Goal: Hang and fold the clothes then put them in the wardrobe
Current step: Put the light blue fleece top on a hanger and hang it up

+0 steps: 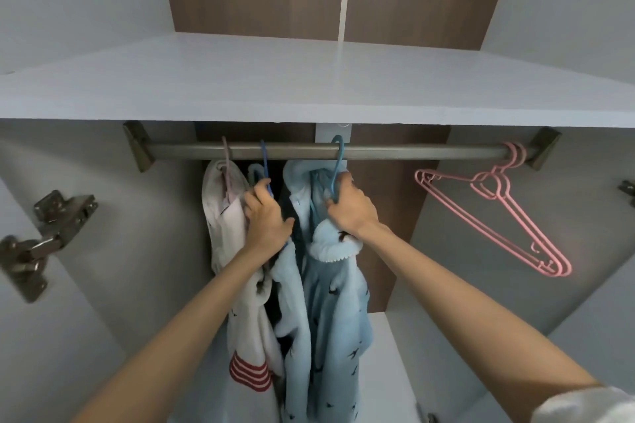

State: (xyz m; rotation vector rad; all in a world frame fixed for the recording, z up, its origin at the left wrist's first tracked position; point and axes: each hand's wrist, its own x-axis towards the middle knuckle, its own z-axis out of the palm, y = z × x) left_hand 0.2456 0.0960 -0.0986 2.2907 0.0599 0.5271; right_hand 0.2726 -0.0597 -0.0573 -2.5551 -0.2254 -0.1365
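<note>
Inside the wardrobe, a metal rail point(395, 150) carries three hung garments. A white garment point(225, 216) with red stripes hangs at the left on a pink hanger. Beside it a light blue garment point(292, 306) hangs from a blue hanger point(264, 161); my left hand point(266, 216) grips that hanger below its hook. My right hand point(352, 206) grips a teal hanger point(338, 161) hooked on the rail, carrying a blue garment point(338, 302) printed with small dark birds.
Two empty pink hangers point(494, 213) hang at the rail's right end. A white shelf point(309, 86) runs just above the rail. Door hinges point(37, 240) stick out at the left, another hinge at the right edge. A white lower shelf lies beneath the clothes.
</note>
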